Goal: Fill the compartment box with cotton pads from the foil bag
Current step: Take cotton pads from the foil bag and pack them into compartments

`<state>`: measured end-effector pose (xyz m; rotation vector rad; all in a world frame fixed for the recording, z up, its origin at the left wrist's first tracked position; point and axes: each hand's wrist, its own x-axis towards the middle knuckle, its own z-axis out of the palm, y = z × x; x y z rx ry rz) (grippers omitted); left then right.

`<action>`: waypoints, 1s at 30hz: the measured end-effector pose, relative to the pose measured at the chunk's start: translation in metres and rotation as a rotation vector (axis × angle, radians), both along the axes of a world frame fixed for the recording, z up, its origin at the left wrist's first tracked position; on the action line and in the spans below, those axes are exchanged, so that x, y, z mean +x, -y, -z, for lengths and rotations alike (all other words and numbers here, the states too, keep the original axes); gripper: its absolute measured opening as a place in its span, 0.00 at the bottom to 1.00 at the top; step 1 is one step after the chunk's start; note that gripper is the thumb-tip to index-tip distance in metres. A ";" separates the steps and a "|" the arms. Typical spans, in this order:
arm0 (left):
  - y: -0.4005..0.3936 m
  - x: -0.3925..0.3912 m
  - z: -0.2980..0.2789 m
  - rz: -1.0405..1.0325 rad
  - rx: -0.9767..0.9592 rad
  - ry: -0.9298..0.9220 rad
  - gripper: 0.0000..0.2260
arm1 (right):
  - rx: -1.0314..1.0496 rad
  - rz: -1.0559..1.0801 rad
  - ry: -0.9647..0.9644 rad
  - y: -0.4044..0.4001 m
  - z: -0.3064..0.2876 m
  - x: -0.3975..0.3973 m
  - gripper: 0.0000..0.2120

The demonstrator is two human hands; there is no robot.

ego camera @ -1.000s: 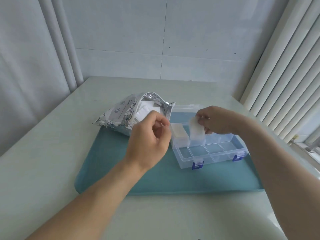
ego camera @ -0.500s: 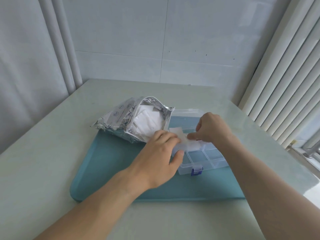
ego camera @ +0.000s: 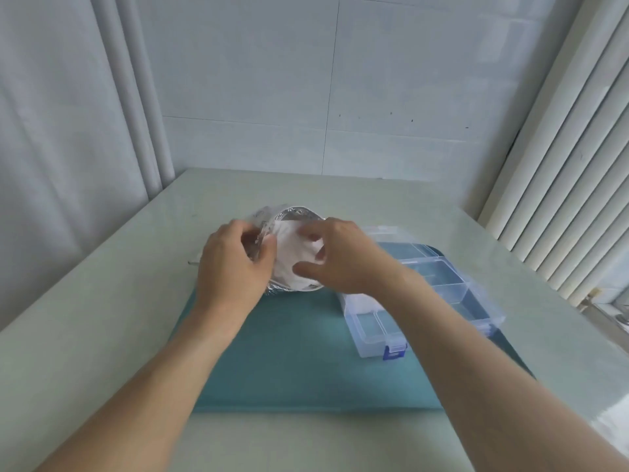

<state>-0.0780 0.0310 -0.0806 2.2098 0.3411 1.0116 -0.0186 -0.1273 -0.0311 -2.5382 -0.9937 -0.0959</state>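
Note:
The silver foil bag [ego camera: 296, 212] lies at the far left of the teal mat, its mouth turned toward me and full of white cotton pads [ego camera: 289, 260]. My left hand [ego camera: 231, 264] grips the bag's left rim. My right hand [ego camera: 340, 257] reaches into the mouth with its fingers on the pads; whether it pinches one is hidden. To the right sits the clear compartment box [ego camera: 442, 284] with blue latches, its lid open behind it. White pads [ego camera: 357, 299] show in its near-left compartments, partly behind my right forearm.
The teal mat [ego camera: 306, 352] covers the middle of a pale table [ego camera: 85, 318]. White walls stand behind and to the left, and vertical blinds [ego camera: 561, 165] run along the right edge.
Both hands left the compartment box and moved left to the foil bag. My left hand took hold of the bag's rim, and my right hand went into its mouth.

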 end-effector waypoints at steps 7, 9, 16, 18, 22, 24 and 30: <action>-0.006 0.001 -0.003 0.039 -0.172 0.056 0.10 | 0.118 -0.027 0.079 -0.025 0.016 0.005 0.28; -0.004 0.000 -0.006 0.034 -0.205 0.066 0.12 | 0.125 -0.023 0.087 -0.025 0.018 0.005 0.26; 0.001 -0.004 -0.011 -0.011 -0.276 0.084 0.12 | 0.196 0.008 0.201 -0.014 0.018 0.003 0.11; 0.003 -0.005 -0.012 -0.037 -0.264 0.088 0.10 | 0.319 0.037 0.126 -0.008 0.019 0.002 0.11; 0.006 -0.005 -0.012 -0.041 -0.251 0.091 0.07 | 0.580 0.203 -0.017 0.008 0.009 0.006 0.15; 0.009 -0.005 -0.011 -0.031 -0.218 0.073 0.11 | 0.711 0.234 -0.132 0.019 0.002 0.005 0.15; 0.027 -0.013 -0.011 -0.036 -0.013 0.077 0.20 | 0.971 0.259 -0.687 0.054 0.004 -0.003 0.11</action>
